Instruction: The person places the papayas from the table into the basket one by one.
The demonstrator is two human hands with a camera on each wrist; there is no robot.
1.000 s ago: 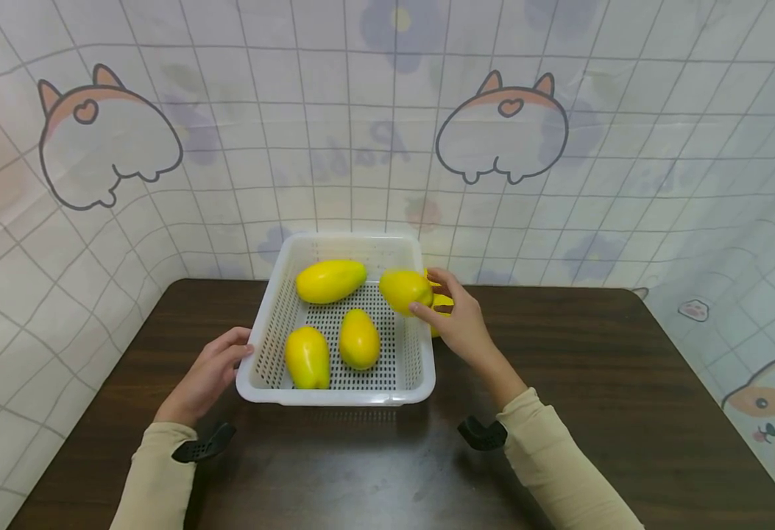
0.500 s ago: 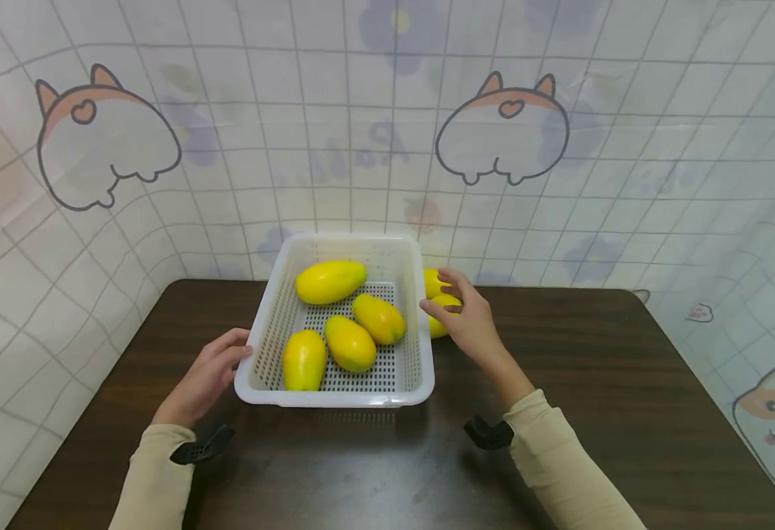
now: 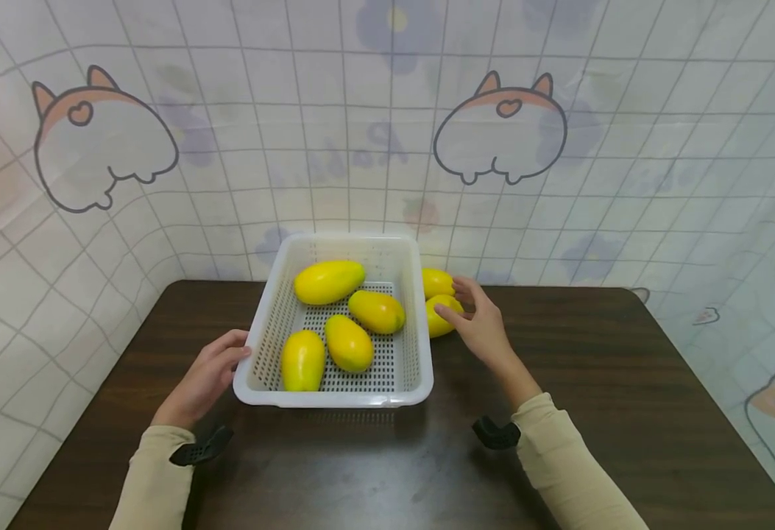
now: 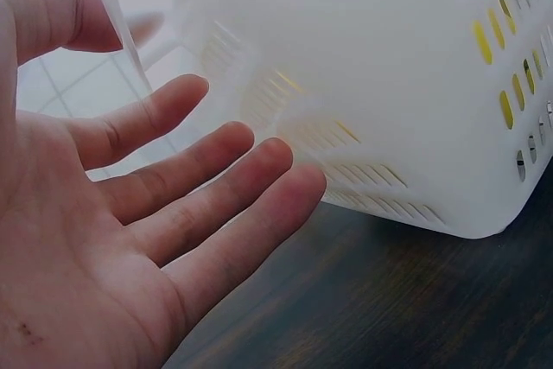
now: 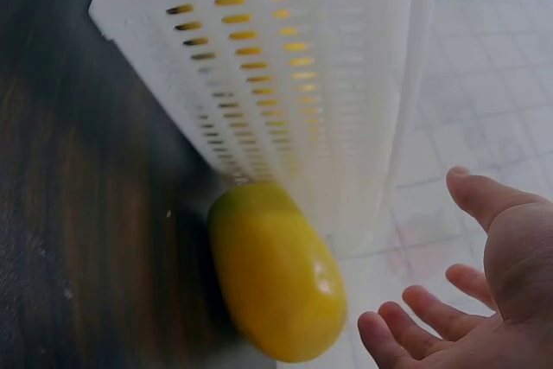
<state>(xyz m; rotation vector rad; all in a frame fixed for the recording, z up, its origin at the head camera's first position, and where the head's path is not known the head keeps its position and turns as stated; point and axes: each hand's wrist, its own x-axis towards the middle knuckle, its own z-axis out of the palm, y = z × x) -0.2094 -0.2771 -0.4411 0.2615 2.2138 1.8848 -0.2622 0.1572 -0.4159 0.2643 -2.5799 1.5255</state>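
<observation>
A white perforated plastic basket (image 3: 334,398) stands on the table, with several yellow, mango-like fruits in it, one a long fruit (image 3: 330,282) at the back. My left hand (image 3: 204,379) holds the basket's left rim; in the left wrist view its thumb (image 4: 73,19) hooks over the rim while the other fingers stretch along the outer wall. Two more yellow fruits, a rear one (image 3: 437,283) and a nearer one (image 3: 443,316), lie against the basket's right side. My right hand (image 3: 483,324) hovers beside them, fingers loosely spread, holding nothing.
The dark wooden table (image 3: 592,412) extends right and in front of the basket. A patterned cloth backdrop (image 3: 354,147) hangs close behind the table's back edge. Each wrist wears a black strap mount, such as the right mount (image 3: 496,434).
My right hand has let go of a yellow fruit inside the basket, then moved right to the fruits outside. The fruits inside have shifted slightly. My left hand stays at the rim.
</observation>
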